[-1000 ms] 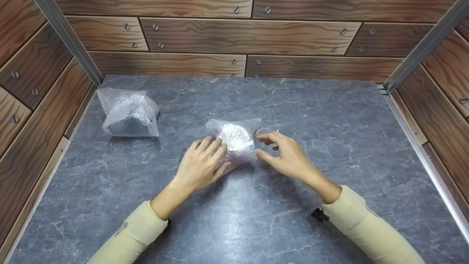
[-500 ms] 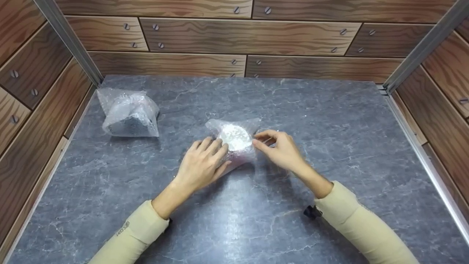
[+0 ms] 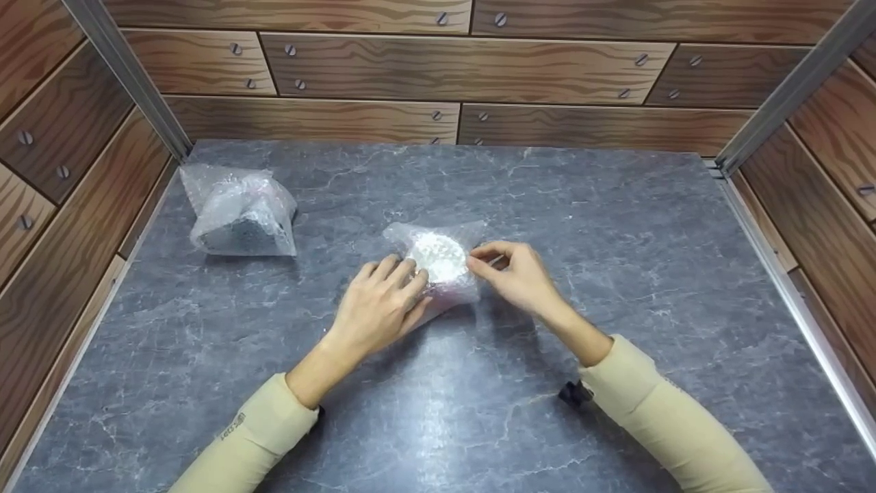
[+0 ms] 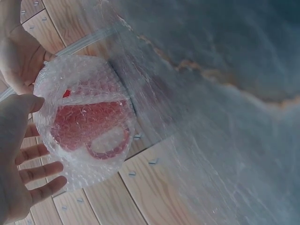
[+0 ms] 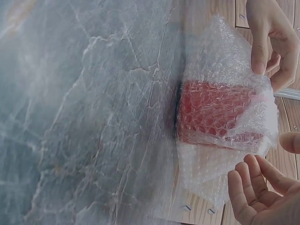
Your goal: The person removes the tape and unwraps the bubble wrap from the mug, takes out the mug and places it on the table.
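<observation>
A bundle of bubble wrap [image 3: 440, 263] lies mid-table on the grey marble top [image 3: 616, 226]. Through the wrap a red object [image 4: 89, 126] [image 5: 211, 110] shows; its shape is blurred. My left hand [image 3: 404, 281] rests against the bundle's left side with straight, spread fingers [image 4: 40, 166] and the thumb touching the wrap. My right hand [image 3: 482, 259] is at the bundle's right side and pinches the wrap's edge between thumb [image 5: 260, 56] and curled fingers. The bundle's underside is hidden.
A second bubble-wrapped bundle [image 3: 239, 212] with something dark inside sits at the table's back left. Wood-patterned walls [image 3: 438, 75] close in the back and both sides, with metal rails [image 3: 773, 274] along the table's edge.
My right hand has moved left from an open pose beside the bundle and closed thumb and fingers on the wrap's right edge. The left hand and bundle stay put.
</observation>
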`<action>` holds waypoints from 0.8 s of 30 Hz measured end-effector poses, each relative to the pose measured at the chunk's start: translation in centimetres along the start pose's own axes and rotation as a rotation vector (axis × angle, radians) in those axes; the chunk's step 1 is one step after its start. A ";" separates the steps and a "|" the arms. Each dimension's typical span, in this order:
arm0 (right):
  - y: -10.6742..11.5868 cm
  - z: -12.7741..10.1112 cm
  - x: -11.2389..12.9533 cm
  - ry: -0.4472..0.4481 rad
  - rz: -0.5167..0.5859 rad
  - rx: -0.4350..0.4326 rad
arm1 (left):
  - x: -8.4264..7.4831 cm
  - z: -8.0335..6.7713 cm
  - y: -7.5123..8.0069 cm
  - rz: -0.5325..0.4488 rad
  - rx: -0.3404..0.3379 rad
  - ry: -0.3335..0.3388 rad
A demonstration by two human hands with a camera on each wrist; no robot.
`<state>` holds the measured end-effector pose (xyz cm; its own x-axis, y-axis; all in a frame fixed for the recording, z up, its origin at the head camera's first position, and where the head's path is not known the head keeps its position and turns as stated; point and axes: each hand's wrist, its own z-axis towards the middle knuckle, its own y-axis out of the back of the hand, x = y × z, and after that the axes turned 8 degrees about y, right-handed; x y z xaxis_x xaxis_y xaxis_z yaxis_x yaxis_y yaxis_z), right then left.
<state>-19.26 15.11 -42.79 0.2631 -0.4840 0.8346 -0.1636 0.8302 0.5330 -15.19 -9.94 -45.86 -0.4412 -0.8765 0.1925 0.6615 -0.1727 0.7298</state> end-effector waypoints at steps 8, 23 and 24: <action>0.2 0.3 0.6 -0.018 -0.007 -0.004 | -0.1 0.1 0.0 0.010 -0.006 -0.002; 0.4 0.8 2.1 0.061 -0.014 -0.007 | 0.0 0.0 0.2 0.004 0.024 -0.001; 0.4 0.8 2.2 0.056 -0.015 -0.006 | 0.0 0.0 0.2 0.006 0.025 -0.001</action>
<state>-19.54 14.16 -40.66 0.3185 -0.4801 0.8174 -0.1540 0.8246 0.5443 -15.06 -9.93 -45.71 -0.4378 -0.8771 0.1973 0.6487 -0.1564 0.7448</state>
